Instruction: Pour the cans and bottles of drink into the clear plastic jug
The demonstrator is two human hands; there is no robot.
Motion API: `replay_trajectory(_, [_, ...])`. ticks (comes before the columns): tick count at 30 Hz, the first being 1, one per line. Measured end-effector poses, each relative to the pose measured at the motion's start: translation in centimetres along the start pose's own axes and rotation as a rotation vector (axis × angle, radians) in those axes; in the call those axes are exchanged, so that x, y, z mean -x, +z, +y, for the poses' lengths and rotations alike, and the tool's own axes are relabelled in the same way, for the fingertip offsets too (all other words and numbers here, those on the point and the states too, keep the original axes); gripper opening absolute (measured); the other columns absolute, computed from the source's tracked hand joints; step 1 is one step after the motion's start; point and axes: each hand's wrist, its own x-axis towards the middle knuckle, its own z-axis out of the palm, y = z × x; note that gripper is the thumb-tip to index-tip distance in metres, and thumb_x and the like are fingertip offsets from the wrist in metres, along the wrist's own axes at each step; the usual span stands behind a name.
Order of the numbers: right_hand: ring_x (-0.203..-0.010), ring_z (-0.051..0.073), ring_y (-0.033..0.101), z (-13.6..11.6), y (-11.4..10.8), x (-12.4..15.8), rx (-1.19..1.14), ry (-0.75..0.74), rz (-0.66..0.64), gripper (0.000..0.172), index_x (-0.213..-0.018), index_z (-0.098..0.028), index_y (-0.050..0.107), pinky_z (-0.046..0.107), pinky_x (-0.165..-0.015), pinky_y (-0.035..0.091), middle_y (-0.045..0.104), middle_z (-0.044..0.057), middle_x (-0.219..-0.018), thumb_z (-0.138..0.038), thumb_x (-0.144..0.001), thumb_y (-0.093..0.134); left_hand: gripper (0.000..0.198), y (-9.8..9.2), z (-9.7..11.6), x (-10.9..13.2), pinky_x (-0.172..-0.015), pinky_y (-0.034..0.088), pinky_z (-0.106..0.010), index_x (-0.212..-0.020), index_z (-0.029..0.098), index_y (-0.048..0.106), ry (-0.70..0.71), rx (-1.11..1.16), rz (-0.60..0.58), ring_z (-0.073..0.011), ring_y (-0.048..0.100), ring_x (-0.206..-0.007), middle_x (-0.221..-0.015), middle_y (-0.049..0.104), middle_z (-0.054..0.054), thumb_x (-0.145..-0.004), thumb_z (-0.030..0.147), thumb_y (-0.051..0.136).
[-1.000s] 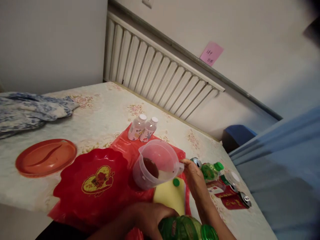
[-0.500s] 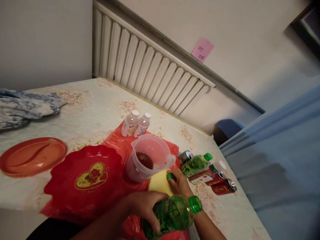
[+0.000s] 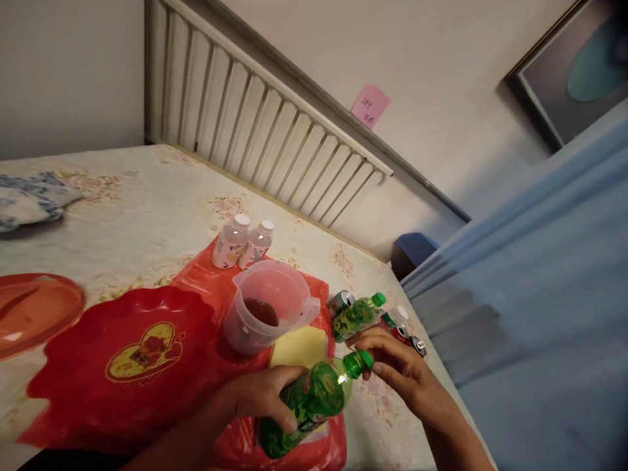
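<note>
My left hand [image 3: 260, 398] is wrapped round a green plastic bottle [image 3: 307, 405], held tilted with its neck pointing up and right. My right hand [image 3: 400, 373] pinches the green cap [image 3: 358, 362] at the bottle's mouth. Just beyond the bottle stands a clear plastic jug [image 3: 267, 314] with a little dark brown liquid in the bottom. A yellow sponge [image 3: 299, 347] lies between the jug and the bottle. All of this rests on a red plastic sheet [image 3: 206, 288].
A second green bottle [image 3: 358, 315] lies beside several cans [image 3: 341, 301] at the right. Two small white-capped bottles [image 3: 243, 243] stand behind the jug. A red heart-printed tray [image 3: 127, 347] and an orange plate [image 3: 34, 311] lie left. A radiator [image 3: 255, 124] lines the wall; blue curtain [image 3: 530, 294] hangs right.
My right hand left the jug handle, picked the green cap off the sponge and brought it to the bottle's mouth. My left hand raised the bottle. The view swung right.
</note>
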Motion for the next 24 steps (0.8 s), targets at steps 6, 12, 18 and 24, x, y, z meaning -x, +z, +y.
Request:
replay_trajectory(6, [-0.097, 0.022, 0.058, -0.1, 0.7, -0.1, 0.16, -0.054, 0.018, 0.025, -0.108, -0.026, 0.068, 0.03, -0.075, 0.051, 0.06, 0.009, -0.108, -0.042, -0.093, 0.056, 0.063, 0.0, -0.2, 0.1, -0.08, 0.049, -0.028, -0.113, 0.022, 0.063, -0.039, 0.075, 0.038, -0.0214, 0.06, -0.095, -0.104, 0.069, 0.002, -0.052, 0.026, 0.079])
replay_trajectory(12, [-0.099, 0.023, 0.057, 0.3, 0.5, -0.3, 0.259, -0.084, 0.04, 0.028, -0.108, -0.026, 0.069, 0.033, -0.083, 0.049, 0.062, 0.008, -0.105, -0.045, -0.093, 0.055, 0.057, -0.2, -0.9, 0.0, -0.075, 0.048, -0.024, -0.114, 0.022, 0.063, -0.022, 0.098, 0.022, -0.0197, 0.061, -0.092, -0.104, 0.069, 0.002, -0.059, 0.026, 0.077])
replay_trajectory(18, [-0.081, 0.019, 0.059, 1.5, 0.2, -0.2, 0.215, 0.004, 0.066, 0.033, -0.11, -0.024, 0.068, 0.029, -0.065, 0.051, 0.061, 0.008, -0.106, -0.049, -0.092, 0.056, 0.056, 0.4, 0.1, 0.3, -0.08, 0.048, -0.026, -0.116, 0.021, 0.063, -0.013, 0.104, 0.063, -0.0219, 0.06, -0.1, -0.111, 0.068, 0.0, -0.062, 0.029, 0.075])
replay_trajectory(24, [-0.059, 0.014, 0.047, 2.8, 1.0, -0.5, 0.327, 0.116, 0.219, 0.037, -0.084, -0.018, 0.067, 0.026, -0.05, 0.038, 0.059, 0.002, -0.075, -0.055, -0.086, 0.059, 0.063, 0.4, 0.2, 0.4, -0.087, 0.048, -0.03, -0.124, 0.022, 0.059, -0.034, 0.034, 0.088, -0.025, 0.059, -0.106, -0.117, 0.067, -0.001, -0.064, 0.029, 0.074])
